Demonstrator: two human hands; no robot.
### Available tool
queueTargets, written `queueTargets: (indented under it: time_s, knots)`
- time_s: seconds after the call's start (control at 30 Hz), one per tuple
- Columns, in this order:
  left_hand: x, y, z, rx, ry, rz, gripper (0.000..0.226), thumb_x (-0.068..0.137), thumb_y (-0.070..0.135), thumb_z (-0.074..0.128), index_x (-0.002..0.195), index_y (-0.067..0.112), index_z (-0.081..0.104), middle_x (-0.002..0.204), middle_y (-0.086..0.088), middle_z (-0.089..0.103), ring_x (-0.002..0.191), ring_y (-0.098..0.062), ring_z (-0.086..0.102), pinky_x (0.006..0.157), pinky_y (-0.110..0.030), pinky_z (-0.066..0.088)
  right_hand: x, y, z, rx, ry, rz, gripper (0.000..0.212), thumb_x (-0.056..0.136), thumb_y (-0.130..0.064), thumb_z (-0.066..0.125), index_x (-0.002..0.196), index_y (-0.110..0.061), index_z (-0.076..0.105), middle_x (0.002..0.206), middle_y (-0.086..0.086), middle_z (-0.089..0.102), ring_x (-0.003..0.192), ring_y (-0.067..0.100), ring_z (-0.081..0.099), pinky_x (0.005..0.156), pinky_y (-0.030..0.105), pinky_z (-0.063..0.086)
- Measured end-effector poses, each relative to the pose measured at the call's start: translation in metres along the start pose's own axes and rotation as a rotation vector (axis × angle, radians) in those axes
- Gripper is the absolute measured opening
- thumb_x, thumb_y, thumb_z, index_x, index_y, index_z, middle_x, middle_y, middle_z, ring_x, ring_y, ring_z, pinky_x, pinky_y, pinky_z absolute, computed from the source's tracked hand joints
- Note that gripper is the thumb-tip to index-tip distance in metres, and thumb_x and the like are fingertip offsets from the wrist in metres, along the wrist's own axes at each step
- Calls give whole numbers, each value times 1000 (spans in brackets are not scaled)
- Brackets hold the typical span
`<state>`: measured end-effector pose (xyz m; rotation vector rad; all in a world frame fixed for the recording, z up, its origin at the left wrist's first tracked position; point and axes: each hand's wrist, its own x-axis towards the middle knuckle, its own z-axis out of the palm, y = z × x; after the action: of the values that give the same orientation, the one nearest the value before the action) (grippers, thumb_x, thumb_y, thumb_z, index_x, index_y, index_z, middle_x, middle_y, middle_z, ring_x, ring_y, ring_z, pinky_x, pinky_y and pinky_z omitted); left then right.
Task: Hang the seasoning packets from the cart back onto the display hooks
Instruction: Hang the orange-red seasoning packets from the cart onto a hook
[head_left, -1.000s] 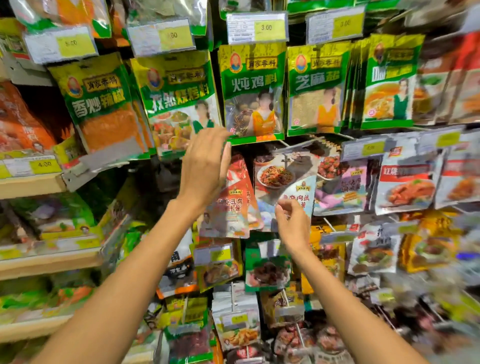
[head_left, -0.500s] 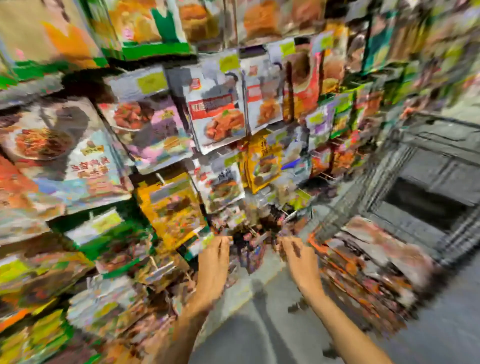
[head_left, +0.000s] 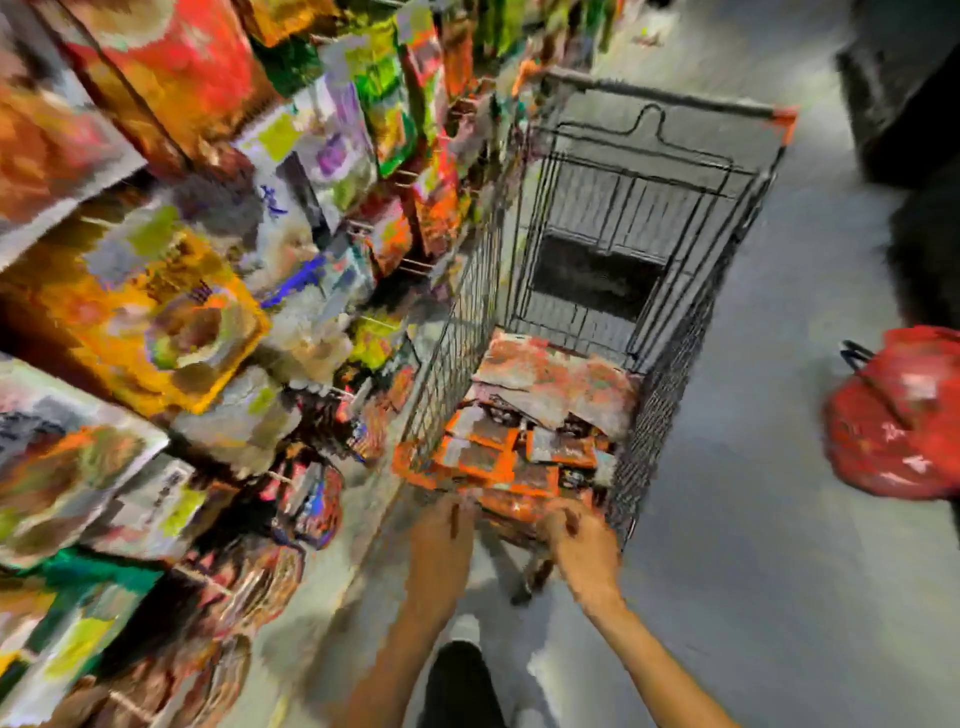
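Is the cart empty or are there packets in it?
Not empty: the cart holds a pile of orange packets at its near end.

Both bare forearms reach forward and down toward the near end of the black wire shopping cart (head_left: 675, 364). The left hand (head_left: 441, 535) is at the cart's near left corner, its back turned upward. The right hand (head_left: 582, 545) is at the near right corner, fingers bent downward (the blur hides whether either hand grips something). The hands are apart. Behind them, away from the cart, a dark trouser leg (head_left: 457, 686) shows.
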<state>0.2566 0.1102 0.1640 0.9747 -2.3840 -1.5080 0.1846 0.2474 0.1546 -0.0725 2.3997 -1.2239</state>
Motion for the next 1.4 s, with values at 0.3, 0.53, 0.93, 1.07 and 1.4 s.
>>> queueTargets:
  time_s: [0.3, 0.53, 0.93, 1.07, 1.4]
  knots:
    - [151, -17, 64, 81, -311, -13, 20, 101, 25, 41, 101, 17, 59, 81, -5, 57, 69, -15, 50, 57, -17, 39, 120, 25, 6, 115, 202, 248, 19, 98, -19, 49, 95, -10, 66, 86, 7, 70, 74, 21, 64, 70, 32, 49]
    - [275, -31, 121, 185, -370, 15, 18, 102, 21, 41, 109, 10, 55, 89, -13, 56, 75, -23, 50, 66, -30, 37, 237, 46, 9, 97, 304, 294, 29, 101, -25, 45, 97, -5, 65, 83, 19, 68, 77, 36, 63, 68, 45, 50]
    - [439, -89, 217, 456, -231, -67, 21, 98, 1, 40, 88, -2, 58, 62, -7, 33, 55, -19, 31, 56, -28, 27, 401, 119, 68, 13, 113, 588, 38, 101, -38, 39, 92, -3, 50, 92, 17, 55, 73, 23, 55, 54, 21, 38]
    - [464, -114, 231, 643, -303, -123, 29, 95, 7, 44, 121, -4, 53, 120, -21, 57, 109, -31, 54, 87, -34, 40, 416, 132, 85, 47, 178, 640, 44, 94, -32, 56, 112, 7, 55, 121, 23, 61, 110, 33, 59, 83, 32, 47]
    - [455, -144, 249, 953, -347, 19, 51, 96, 33, 51, 140, 12, 38, 142, -11, 41, 126, -30, 40, 103, -38, 38, 430, 133, 94, 193, 313, 774, 57, 83, -20, 73, 125, 7, 45, 125, 22, 57, 113, 35, 58, 90, 37, 48]
